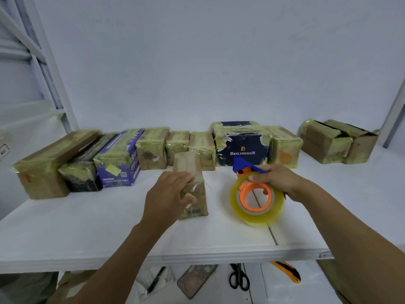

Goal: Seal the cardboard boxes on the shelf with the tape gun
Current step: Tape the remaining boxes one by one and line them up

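A small cardboard box (190,165) stands near the middle of the white shelf (87,227), clear tape across its near face. My left hand (167,197) grips its left side, fingers curled over the top edge and thumb on the front. Just to its right, my right hand (277,179) holds the tape gun (255,196) from above: an orange and blue dispenser with a wide roll of yellowish clear tape, tilted over the shelf. A row of taped boxes (153,148) lines the back wall, among them a purple box (119,160) and a dark blue box (242,148).
Two more taped cardboard boxes (337,140) sit at the back right. Below the shelf's front edge lie black scissors (238,277), a yellow utility knife (287,270), a pen and a transparent case. A metal rack upright (54,80) rises at the left.
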